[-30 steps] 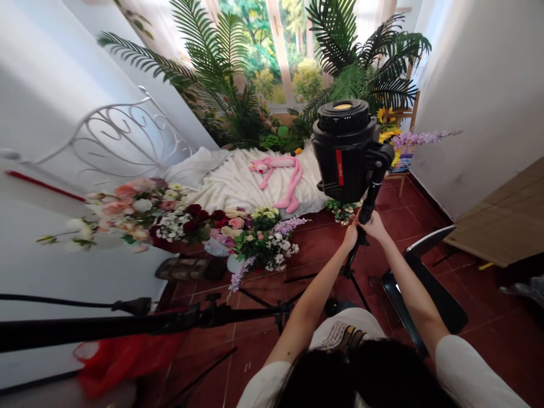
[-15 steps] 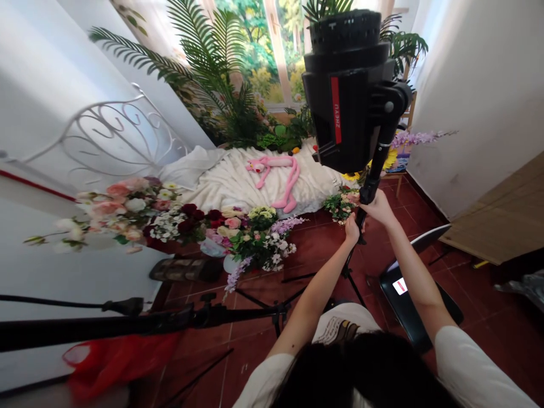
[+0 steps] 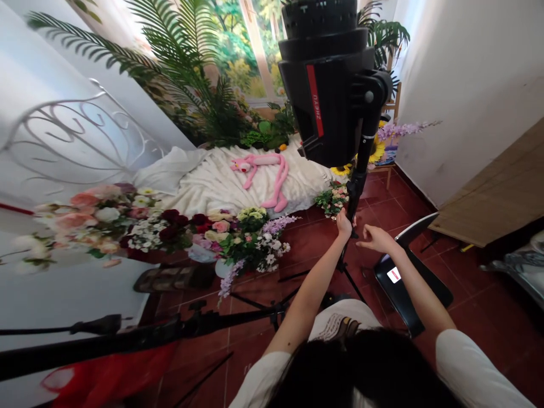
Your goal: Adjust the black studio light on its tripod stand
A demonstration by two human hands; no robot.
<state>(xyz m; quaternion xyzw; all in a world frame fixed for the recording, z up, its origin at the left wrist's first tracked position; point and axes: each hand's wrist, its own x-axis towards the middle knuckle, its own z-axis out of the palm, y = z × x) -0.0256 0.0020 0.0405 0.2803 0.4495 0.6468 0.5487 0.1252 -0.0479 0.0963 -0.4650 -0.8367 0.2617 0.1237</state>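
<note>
A black studio light (image 3: 325,102) with a red stripe tops an upright light stand (image 3: 356,190) in front of me. My left hand (image 3: 345,224) is wrapped round the stand's pole below the light. Just right of the pole is my right hand (image 3: 376,238), off the stand, its fingers loosely curled and apart with nothing seen between them. Beyond the stand, a pink plush toy (image 3: 263,170) lies on a white draped blanket (image 3: 204,184).
Artificial flowers (image 3: 221,232) line the near side of the blanket. Another black stand (image 3: 148,334) reaches across the lower left above a red bag (image 3: 114,377). A black chair (image 3: 410,300) stands at my right, near a wooden board (image 3: 488,192).
My right hand has let go of the pole and moved down and to the right. The left hand stays on the pole. The view has shifted, so the scene sits further left.
</note>
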